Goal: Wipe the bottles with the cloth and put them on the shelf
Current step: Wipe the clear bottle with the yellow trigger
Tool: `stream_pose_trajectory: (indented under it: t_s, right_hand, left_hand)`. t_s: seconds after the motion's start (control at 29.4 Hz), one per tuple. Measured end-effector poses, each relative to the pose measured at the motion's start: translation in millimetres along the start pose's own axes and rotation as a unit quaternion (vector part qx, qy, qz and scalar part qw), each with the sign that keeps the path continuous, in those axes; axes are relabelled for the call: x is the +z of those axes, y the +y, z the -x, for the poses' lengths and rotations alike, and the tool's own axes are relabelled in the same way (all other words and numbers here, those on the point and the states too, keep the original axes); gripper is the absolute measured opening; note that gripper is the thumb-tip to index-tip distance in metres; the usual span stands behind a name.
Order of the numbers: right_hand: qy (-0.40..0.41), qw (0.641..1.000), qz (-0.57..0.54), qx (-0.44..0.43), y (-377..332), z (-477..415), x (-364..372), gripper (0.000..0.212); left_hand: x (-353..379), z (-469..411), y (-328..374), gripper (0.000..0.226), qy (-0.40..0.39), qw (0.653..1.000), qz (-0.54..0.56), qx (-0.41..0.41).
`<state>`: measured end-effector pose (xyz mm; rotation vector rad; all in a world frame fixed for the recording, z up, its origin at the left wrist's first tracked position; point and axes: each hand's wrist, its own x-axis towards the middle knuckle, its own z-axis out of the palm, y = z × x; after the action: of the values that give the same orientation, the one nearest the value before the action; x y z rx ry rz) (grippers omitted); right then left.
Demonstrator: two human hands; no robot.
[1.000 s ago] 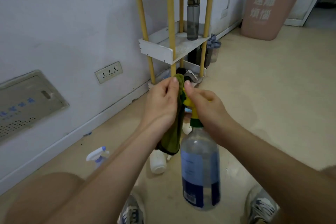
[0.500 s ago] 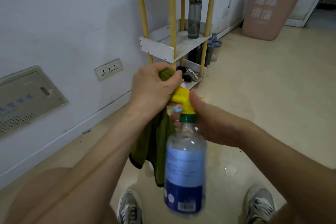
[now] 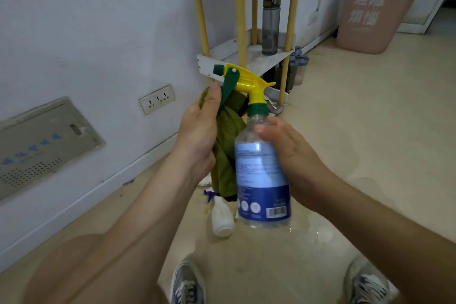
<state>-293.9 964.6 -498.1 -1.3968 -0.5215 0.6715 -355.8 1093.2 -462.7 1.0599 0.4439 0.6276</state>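
Right hand [image 3: 293, 155] curled round clear plastic spray bottle [image 3: 261, 175], blue label, yellow-green trigger, dead centre. Left hand [image 3: 199, 136] at its 9 o'clock, clutching green terry cloth [image 3: 227, 155]. White yellow-legged shelf [image 3: 246, 59] at 12 o'clock, grey water bottle [image 3: 270, 24] on it.

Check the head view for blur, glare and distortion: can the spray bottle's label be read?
Head view: the spray bottle label is smeared by motion, text unreadable, and the green cloth beside it is soft; head view: wide-angle bends the shelf posts; head view: faint glare on the floor below.
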Motion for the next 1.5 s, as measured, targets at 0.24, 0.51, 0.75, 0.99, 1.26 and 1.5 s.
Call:
stream_pose_trajectory:
  t_s: [0.24,0.51,0.75,0.99,1.26,1.5]
  right_hand:
    - [0.037,0.992,-0.110,0.055,-13,-5,-8,0.026]
    - [0.156,0.969,-0.182,0.064,-4,-22,-14,0.026]
    - [0.183,0.958,-0.196,0.099,-9,-30,-27,0.042]
    - [0.073,0.943,-0.304,0.113,-10,-23,-13,0.049]
    - [0.162,0.896,-0.408,0.071,-38,-36,-29,0.056]
    - [0.204,0.875,-0.433,0.066,-33,-46,-36,0.058]
  left_hand:
    - [13,18,-14,0.042,-0.037,0.996,-0.072,-0.025]
    - [19,34,-28,0.026,-0.113,0.889,-0.416,0.150]
    - [3,52,-12,0.047,-0.305,0.755,-0.520,0.258]
    - [15,34,-14,0.043,-0.211,0.867,-0.425,0.153]
    - [27,38,-14,0.021,0.009,0.997,-0.039,-0.061]
    - [34,37,-6,0.024,-0.020,0.999,0.025,-0.029]
